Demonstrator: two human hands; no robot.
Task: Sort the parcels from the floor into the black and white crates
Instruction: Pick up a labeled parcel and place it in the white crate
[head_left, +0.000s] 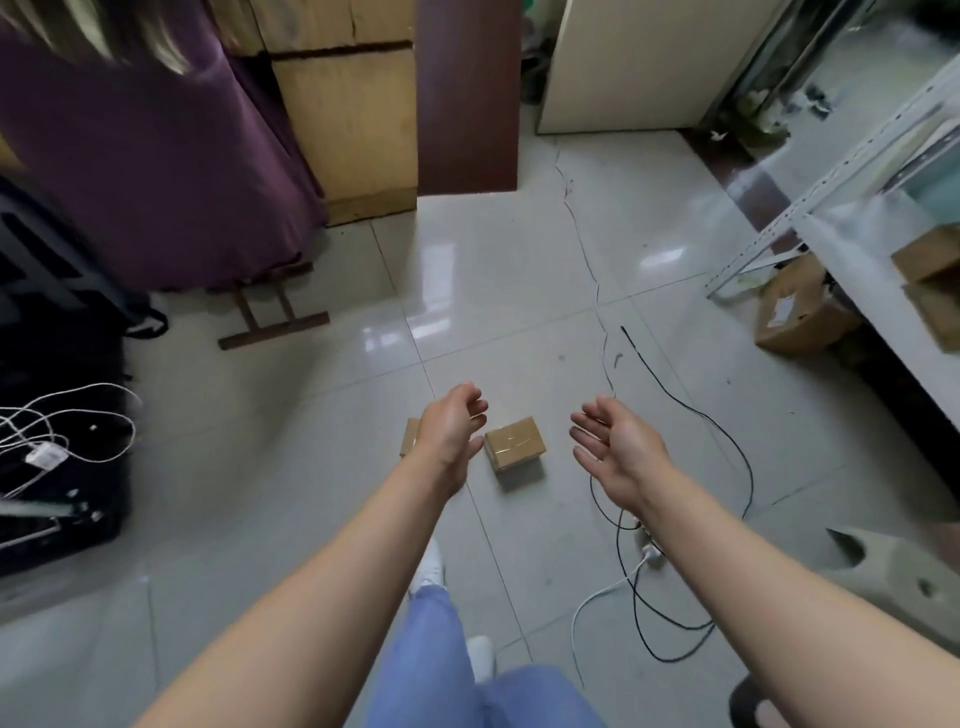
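A small taped cardboard parcel (516, 443) lies on the tiled floor between my two hands. A second parcel (409, 436) sits just to its left, mostly hidden behind my left wrist. My left hand (453, 427) hovers above the floor left of the middle parcel, fingers loosely curled and holding nothing. My right hand (615, 448) is to the right of that parcel, palm turned inward, fingers spread and empty. A black crate (47, 364) stands at the left edge, with white cords on it. No white crate is in view.
Black and white cables (675, 519) trail across the floor right of my hands. A white shelf rack (852, 249) with cardboard boxes (800, 312) stands at right. Wooden crates (348, 119), a brown panel and a purple cloth fill the back. My legs and shoes are below.
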